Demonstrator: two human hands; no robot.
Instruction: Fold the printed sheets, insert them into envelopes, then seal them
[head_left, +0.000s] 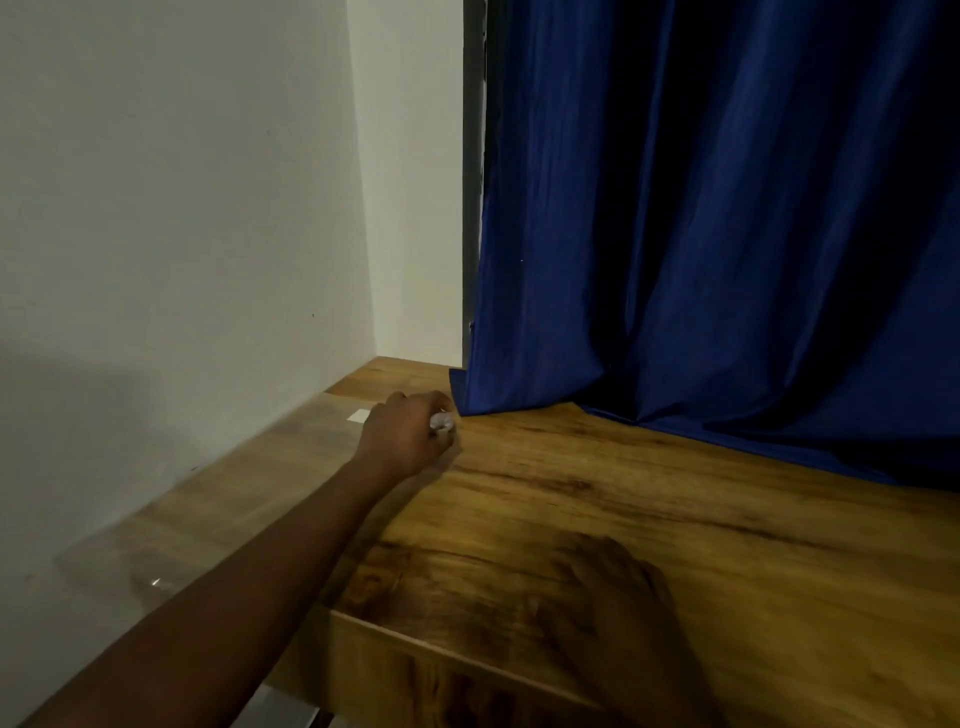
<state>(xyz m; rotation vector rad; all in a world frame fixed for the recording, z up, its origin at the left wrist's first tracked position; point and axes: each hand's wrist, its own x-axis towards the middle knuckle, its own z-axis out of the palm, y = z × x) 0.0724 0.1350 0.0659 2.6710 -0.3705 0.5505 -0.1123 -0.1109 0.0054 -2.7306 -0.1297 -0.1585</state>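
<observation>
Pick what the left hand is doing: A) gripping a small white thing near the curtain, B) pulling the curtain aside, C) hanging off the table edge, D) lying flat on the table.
A: the left hand curls round a small white thing just short of the blue curtain.

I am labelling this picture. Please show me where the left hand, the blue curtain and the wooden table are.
left hand (405, 434): head view, on the back of the hand.
blue curtain (727, 234): head view, on a middle fold.
wooden table (727, 519): head view, on the bare top.
</observation>
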